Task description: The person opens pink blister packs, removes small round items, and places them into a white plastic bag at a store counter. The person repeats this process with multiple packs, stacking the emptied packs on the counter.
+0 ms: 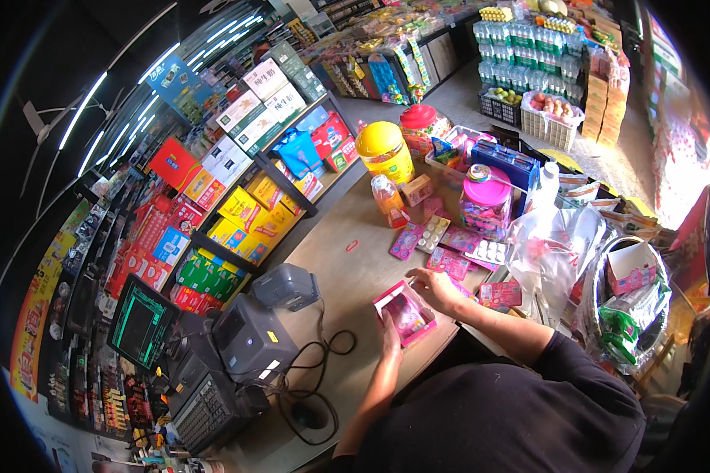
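On the counter before me, my left hand (391, 338) grips the near left side of a pink cardboard box (428, 330) with an open top. Inside it lie pink and purple printed packs (403, 313). My right hand (439, 290) is over the box's far right edge with bent fingers; whether it touches or pinches anything is unclear. Past that hand are scattered pink and purple blister packs (406, 241), some turned with their pale backs up, such as a gold-toned blister card (433, 234) and a white blister card (489, 252). Another pink pack (500, 294) rests beside my right forearm.
Behind the packs stand an orange drink bottle (390, 204), a yellow-lidded jar (386, 154) and a pink-lidded candy jar (486, 201). A clear plastic bag (553, 242) lies to the right. Leftward are a receipt printer (254, 340), looped black cable (337, 349) and a keyboard (206, 417).
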A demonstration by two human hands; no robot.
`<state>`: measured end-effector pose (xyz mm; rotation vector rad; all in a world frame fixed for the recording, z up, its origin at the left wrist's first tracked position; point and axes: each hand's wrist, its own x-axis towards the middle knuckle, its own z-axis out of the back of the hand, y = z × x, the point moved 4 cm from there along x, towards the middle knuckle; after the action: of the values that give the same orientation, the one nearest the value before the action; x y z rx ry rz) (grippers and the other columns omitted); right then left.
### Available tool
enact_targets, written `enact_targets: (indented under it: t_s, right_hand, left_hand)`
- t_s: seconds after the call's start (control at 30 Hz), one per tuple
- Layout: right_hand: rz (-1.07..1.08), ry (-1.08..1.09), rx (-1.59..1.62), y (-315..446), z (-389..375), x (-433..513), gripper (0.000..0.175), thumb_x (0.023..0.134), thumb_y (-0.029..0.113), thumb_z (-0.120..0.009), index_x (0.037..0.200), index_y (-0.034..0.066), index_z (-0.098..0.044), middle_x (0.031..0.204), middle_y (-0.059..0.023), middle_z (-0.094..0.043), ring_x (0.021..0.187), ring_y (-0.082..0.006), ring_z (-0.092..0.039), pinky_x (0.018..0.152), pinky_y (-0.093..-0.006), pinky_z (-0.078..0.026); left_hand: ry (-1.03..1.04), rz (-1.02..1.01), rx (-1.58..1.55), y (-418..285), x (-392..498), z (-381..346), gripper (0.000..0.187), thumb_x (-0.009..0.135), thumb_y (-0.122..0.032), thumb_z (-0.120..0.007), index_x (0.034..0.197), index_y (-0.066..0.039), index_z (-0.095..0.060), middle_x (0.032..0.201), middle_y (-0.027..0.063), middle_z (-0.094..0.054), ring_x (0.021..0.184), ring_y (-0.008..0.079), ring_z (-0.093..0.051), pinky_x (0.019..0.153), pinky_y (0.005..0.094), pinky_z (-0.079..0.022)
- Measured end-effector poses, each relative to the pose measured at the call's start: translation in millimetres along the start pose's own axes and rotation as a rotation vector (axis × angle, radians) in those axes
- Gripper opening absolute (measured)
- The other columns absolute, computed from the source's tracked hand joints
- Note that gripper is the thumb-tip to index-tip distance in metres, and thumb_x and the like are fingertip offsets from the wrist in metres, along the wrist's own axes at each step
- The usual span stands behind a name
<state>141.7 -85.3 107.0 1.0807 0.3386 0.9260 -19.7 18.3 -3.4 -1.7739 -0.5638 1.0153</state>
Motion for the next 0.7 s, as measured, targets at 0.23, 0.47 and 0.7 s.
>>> enact_targets:
  t_s: [0.23,0.47,0.7]
  right_hand:
    - [-0.142,0.263,-0.630,-49.6,-1.6,-71.7,0.096,0.069,0.043,-0.082,0.148,0.0455,-0.028,0.141,-0.0202,-0.039,0.130,-0.0423,-0.039,0.102,-0.0551,-0.040]
    - [-0.054,0.060,-0.769,-73.8,-18.4,-60.6,0.051,0.089,0.027,-0.058,0.138,0.0390,-0.049,0.135,-0.0201,-0.043,0.122,-0.0440,-0.043,0.096,-0.0573,-0.041]
    - [-0.107,0.031,-0.502,-65.0,5.0,-36.4,0.063,0.084,0.001,-0.053,0.142,0.0245,-0.044,0.125,-0.0214,-0.053,0.108,-0.0432,-0.059,0.086,-0.0530,-0.052]
  left_hand:
    - [0.140,-0.012,-0.102,31.2,27.9,12.0,0.060,0.101,-0.040,-0.050,0.150,-0.015,-0.024,0.142,0.0108,-0.045,0.126,0.0238,-0.050,0.103,0.0406,-0.044]
    - [0.115,-0.109,0.045,10.9,12.8,8.1,0.059,0.100,-0.043,-0.050,0.147,-0.013,-0.030,0.144,0.0110,-0.045,0.130,0.0254,-0.047,0.106,0.0439,-0.040]
    - [0.085,-0.078,0.032,6.1,8.3,6.8,0.065,0.098,-0.042,-0.055,0.149,-0.012,-0.027,0.145,0.0099,-0.043,0.131,0.0248,-0.044,0.108,0.0439,-0.038]
